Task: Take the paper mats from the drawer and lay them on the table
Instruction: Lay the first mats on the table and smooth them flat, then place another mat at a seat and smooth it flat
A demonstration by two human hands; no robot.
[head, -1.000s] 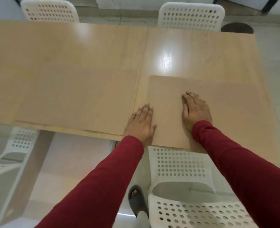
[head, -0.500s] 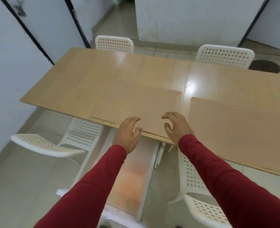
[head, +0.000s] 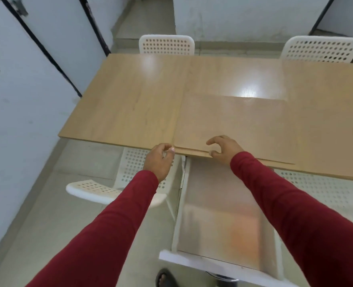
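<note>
Two hands (head: 159,159) (head: 224,149), fingers curled apart and clamped on nothing, squaring a paper mat (head: 235,125) at the bench (head: 130,100) edge, likely next reaching into the open drawer (head: 223,220).

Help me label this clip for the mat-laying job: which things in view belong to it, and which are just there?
Part of the job:
- paper mat lying on the table
- open drawer under the table edge
- left hand, right hand, both at the mat's near edge

Just there:
- white chairs
- sandalled foot
</note>
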